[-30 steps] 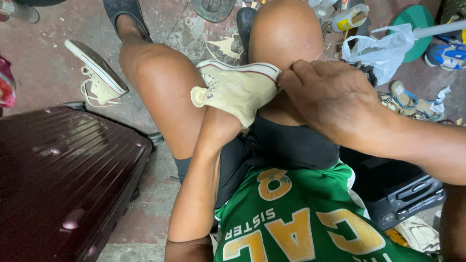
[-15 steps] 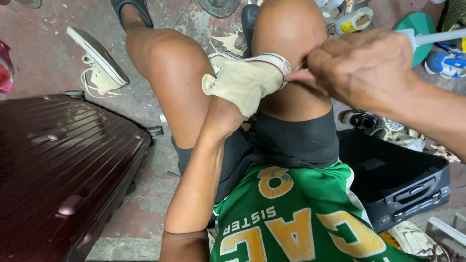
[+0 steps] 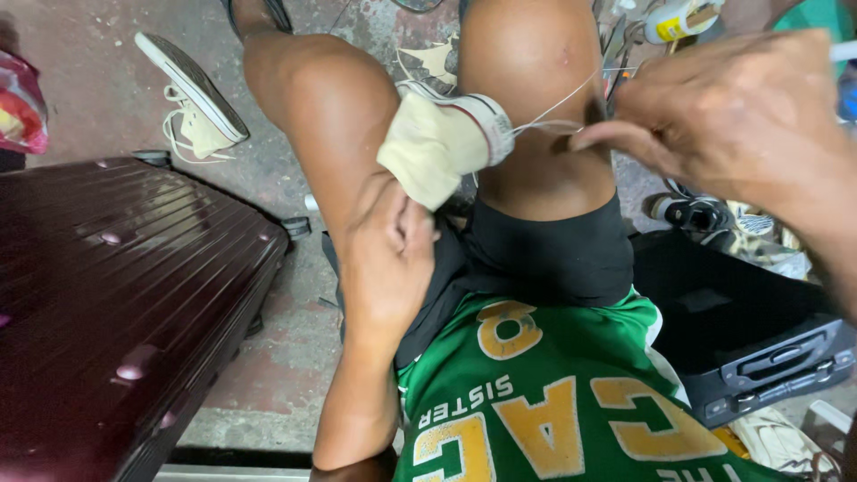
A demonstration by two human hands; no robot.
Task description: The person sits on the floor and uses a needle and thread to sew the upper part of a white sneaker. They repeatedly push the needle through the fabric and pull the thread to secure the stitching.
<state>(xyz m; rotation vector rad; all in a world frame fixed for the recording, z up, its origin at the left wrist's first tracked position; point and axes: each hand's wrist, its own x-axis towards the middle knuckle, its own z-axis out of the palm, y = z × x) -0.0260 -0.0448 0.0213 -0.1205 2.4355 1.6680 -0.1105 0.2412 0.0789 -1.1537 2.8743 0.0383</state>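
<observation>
Clamped shut, the left hand (image 3: 386,259) grips the cream canvas shoe (image 3: 444,136) by its soft upper, wedged between 2 bare knees. Right hand (image 3: 732,116) pinches a thin pale thread (image 3: 558,100) between closed fingertips; the strand runs taut to the shoe's white rubber edge. Beside the left leg sits a ribbed, glossy maroon suitcase (image 3: 116,295); another shoe (image 3: 192,89) lies sole-up on the rough concrete floor (image 3: 277,357).

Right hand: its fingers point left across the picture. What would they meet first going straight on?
Probably the cream sneaker held by the left hand, following the taut thread it pinches; depth is uncertain.
</observation>
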